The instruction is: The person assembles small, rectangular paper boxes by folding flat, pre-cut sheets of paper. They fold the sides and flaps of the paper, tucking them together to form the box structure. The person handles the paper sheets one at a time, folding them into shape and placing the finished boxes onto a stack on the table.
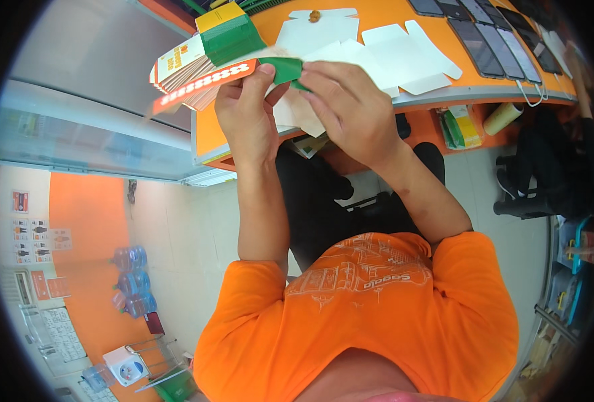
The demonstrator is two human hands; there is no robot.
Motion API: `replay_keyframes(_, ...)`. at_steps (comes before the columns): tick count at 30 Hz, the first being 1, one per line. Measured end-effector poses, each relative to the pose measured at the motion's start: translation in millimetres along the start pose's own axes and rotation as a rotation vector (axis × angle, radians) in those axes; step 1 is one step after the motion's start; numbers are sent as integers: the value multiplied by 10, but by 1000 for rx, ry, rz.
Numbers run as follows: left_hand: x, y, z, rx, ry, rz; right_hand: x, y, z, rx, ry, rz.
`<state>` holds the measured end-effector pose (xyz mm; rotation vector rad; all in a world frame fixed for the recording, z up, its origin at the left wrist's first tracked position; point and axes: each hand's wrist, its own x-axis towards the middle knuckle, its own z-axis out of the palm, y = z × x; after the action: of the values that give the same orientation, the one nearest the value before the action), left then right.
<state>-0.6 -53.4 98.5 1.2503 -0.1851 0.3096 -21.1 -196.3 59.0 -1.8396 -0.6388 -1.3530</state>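
Above the near edge of the orange table [210, 139] I hold a printed carton, its side an orange-red strip [203, 86] with white shapes. My left hand [246, 114] is closed on it, thumb on top, near where the strip meets a green end [282, 70]. My right hand [354, 110] pinches that green end with its fingertips. Behind the carton lies a fanned stack of flat printed cartons [233, 37] in green, yellow and white, partly hidden by it. Unfolded white box blanks [404, 53] spread over the table beyond my right hand.
Several phones [474, 47] with a white cable lie at the table's right. A small brown lump [315, 15] sits on a far blank. Below the tabletop are a green-yellow package [460, 127] and a pale roll [503, 119]. A person in black [545, 154] sits at right.
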Motion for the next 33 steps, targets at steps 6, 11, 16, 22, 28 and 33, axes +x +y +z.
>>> replay_keyframes(6,93,-87,45,51,-9,76,55,189,-60,139,67,168)
replay_keyframes(11,161,-75,98,157,-13,105,175,252,-97,408,115,512)
replay_keyframes(16,89,-61,98,262,-78,292,305,266,-236,553,-1,665)
replay_keyframes(22,-99,-296,81,-33,-140,218,281,105,-219,643,-95,614)
replay_keyframes(28,-129,-378,-60,-85,-193,223,298,-7,-179,690,-76,610)
replay_keyframes(33,-182,-378,-86,18,-128,170,243,-28,-107,517,-88,496)
